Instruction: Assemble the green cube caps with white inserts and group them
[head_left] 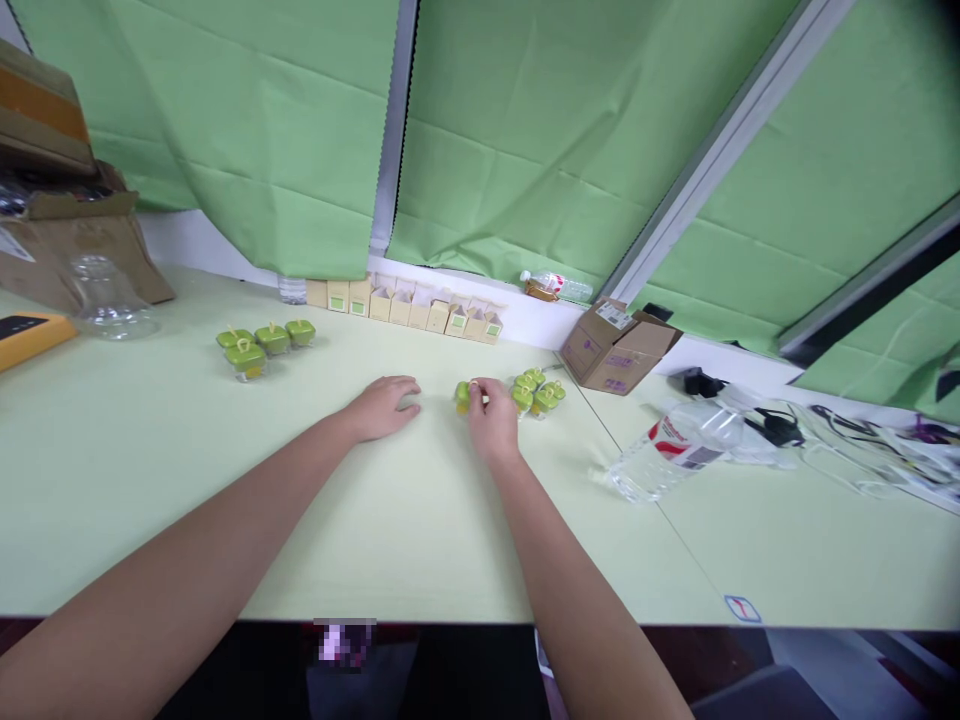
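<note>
My right hand [493, 415] pinches the top of a small clear container with a green lid [463, 396], at or just above the table. Close to its right side stands a cluster of similar green-lidded containers [540, 392] with pale loop handles on top. My left hand [382, 408] rests on the table with nothing in it, its fingers stretched toward the held container but apart from it. Farther left is another group of green-lidded containers [245, 358], with something yellowish inside. My fingers partly cover the held container.
Small cardboard boxes [420, 308] line the table's back edge, several with raised flaps. An open carton [619, 348] and a large plastic bottle [667, 455] lie to the right, near tangled cables [862, 440]. A clear jar [112, 300] and bigger cartons [67, 245] stand far left.
</note>
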